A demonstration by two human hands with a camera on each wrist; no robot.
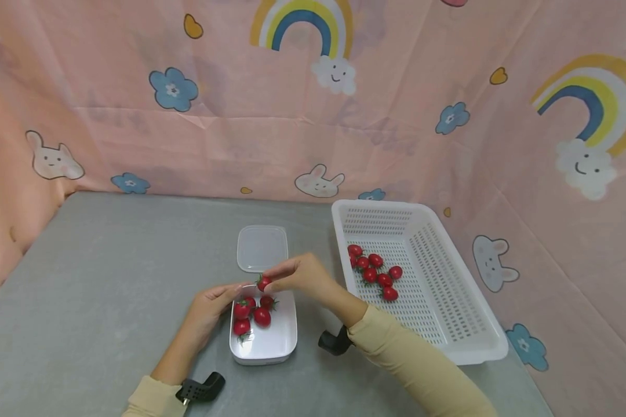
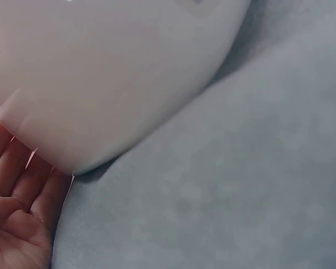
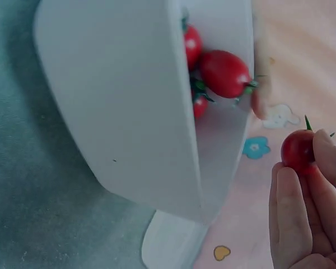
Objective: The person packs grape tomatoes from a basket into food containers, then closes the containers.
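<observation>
One cherry tomato [image 1: 264, 284], red with a green stem, is pinched in the fingers [image 3: 294, 218] of the right hand [image 1: 305, 278], which we see raised at the far rim of a white container [image 1: 281, 339]. We find the left hand [image 1: 208, 307] at the container's far left corner, its fingers close together and nearly straight along the outer wall; in the left wrist view we cannot make out the tips, hidden behind the container. Inside it, more red tomatoes [image 1: 262, 317] gather toward the left, several showing green stems. Black devices [image 1: 203, 388] sit at both wrists, beside pale yellow sleeves [image 1: 422, 365]. Just beyond the container, a translucent lid [image 1: 262, 249] lies flat on the gray desk [image 1: 109, 278]. To the right we see a larger white basket [image 1: 448, 289] with slotted walls, a loose cluster of tomatoes [image 1: 370, 275] resting on its floor toward the left side. Behind the desk hangs a pink cloth [image 1: 214, 150], on which we pick out rainbows [image 1: 301, 16], smiling clouds [image 1: 586, 168], white rabbits [image 1: 320, 182], blue flowers [image 1: 173, 90] and small orange hearts [image 1: 193, 26].
</observation>
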